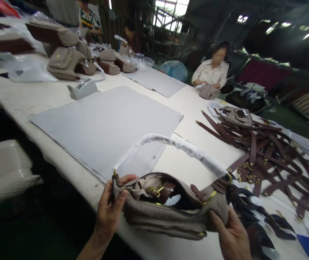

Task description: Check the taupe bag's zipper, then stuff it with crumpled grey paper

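Observation:
A taupe ribbed handbag [167,220] is held between my two hands above the table's near edge. Its top zipper is undone, and a brown strap piece with a gold clasp [158,190] shows inside, beside a white tag or paper. The handle [181,142], wrapped in clear plastic, arches up over the opening. My left hand [112,206] pinches the bag's left top corner, thumb in front. My right hand [232,231] grips its right end, with the fingers partly hidden behind the bag.
Brown straps [268,155] with gold hooks are heaped at the right, near dark looped straps [259,216]. Grey sheets [108,122] lie across the white table [51,144]. A tape dispenser [82,89] stands by several bags [65,63]. A person [211,74] handles another bag across the table.

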{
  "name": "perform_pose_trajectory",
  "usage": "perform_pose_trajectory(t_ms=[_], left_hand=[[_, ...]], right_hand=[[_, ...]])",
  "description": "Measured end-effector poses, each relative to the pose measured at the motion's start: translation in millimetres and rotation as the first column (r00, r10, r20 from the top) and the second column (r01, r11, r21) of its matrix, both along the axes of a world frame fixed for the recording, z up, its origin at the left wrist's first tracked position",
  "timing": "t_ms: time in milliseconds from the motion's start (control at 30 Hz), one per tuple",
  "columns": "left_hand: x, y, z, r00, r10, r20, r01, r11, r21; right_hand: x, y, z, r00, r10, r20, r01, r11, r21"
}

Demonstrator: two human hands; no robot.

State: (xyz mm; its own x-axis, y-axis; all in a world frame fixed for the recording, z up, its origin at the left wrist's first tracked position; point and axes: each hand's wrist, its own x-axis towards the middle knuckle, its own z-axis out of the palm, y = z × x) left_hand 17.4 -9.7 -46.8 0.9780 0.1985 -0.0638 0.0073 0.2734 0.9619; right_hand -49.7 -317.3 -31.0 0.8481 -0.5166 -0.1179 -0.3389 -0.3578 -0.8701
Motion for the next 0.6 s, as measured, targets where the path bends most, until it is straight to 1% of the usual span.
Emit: perform_pose_trajectory(t_ms=[67,100,167,200,233,267,300,333,367,400,433,467,500,533,567,600], left_hand=[[11.7,-4.2,-4.2,0.996,-0.047,-0.069,0.052,0.996,0.069],[17.8,-6.8,-7.5,0.991,-0.08,-0.103,0.091,0.99,0.104],[29.2,-13.0,-14.9,0.979,-0.15,-0.141,0.173,0.971,0.165],[34.1,-16.4,-18.4,0.974,-0.179,-0.141,0.204,0.96,0.19],[38.2,-19.9,-21.3,0.97,-0.204,-0.132,0.229,0.951,0.211],[41.6,-23.1,-23.5,0.968,-0.223,-0.119,0.244,0.943,0.224],[44.2,-26.0,-25.0,0.965,-0.237,-0.108,0.256,0.939,0.231],[46.0,-28.4,-26.0,0.965,-0.244,-0.098,0.261,0.937,0.233],[47.2,-30.2,-26.6,0.965,-0.246,-0.095,0.262,0.937,0.233],[47.9,-31.5,-26.9,0.965,-0.244,-0.096,0.26,0.937,0.232],[48.2,-32.2,-27.1,0.964,-0.246,-0.102,0.264,0.938,0.227],[48.2,-32.7,-27.4,0.963,-0.247,-0.111,0.266,0.938,0.222],[48.0,-32.9,-27.8,0.961,-0.248,-0.12,0.269,0.939,0.216],[47.8,-33.1,-28.3,0.96,-0.249,-0.129,0.272,0.939,0.21],[47.6,-33.3,-28.9,0.959,-0.246,-0.139,0.271,0.94,0.206],[47.4,-33.6,-29.6,0.958,-0.243,-0.15,0.27,0.941,0.204]], right_hand=[[6.4,-1.7,-1.3,0.993,0.043,-0.108,-0.041,0.999,0.021],[10.0,-3.3,-3.9,0.987,0.056,-0.154,-0.055,0.998,0.01],[18.9,-6.9,-11.2,0.973,0.073,-0.218,-0.092,0.992,-0.081],[25.1,-8.3,-14.7,0.974,0.065,-0.215,-0.103,0.98,-0.171],[33.0,-9.0,-17.2,0.983,0.059,-0.174,-0.107,0.953,-0.284],[43.0,-8.6,-18.5,0.991,0.08,-0.11,-0.117,0.912,-0.394],[55.3,-7.1,-18.5,0.988,0.148,-0.041,-0.149,0.865,-0.479],[69.6,-4.2,-17.4,0.963,0.268,-0.002,-0.228,0.816,-0.531],[85.5,-0.1,-15.7,0.905,0.425,-0.022,-0.367,0.754,-0.545],[102.4,5.0,-14.0,0.802,0.589,-0.098,-0.546,0.657,-0.521],[119.1,10.9,-12.7,0.663,0.721,-0.202,-0.713,0.525,-0.465],[134.8,17.2,-12.3,0.513,0.805,-0.298,-0.832,0.381,-0.404],[148.4,23.5,-13.0,0.38,0.844,-0.378,-0.901,0.247,-0.357],[159.2,29.5,-14.7,0.282,0.854,-0.436,-0.933,0.138,-0.333],[166.6,34.9,-17.3,0.219,0.854,-0.472,-0.942,0.058,-0.33],[170.7,39.5,-20.5,0.181,0.853,-0.49,-0.941,0.005,-0.338]])
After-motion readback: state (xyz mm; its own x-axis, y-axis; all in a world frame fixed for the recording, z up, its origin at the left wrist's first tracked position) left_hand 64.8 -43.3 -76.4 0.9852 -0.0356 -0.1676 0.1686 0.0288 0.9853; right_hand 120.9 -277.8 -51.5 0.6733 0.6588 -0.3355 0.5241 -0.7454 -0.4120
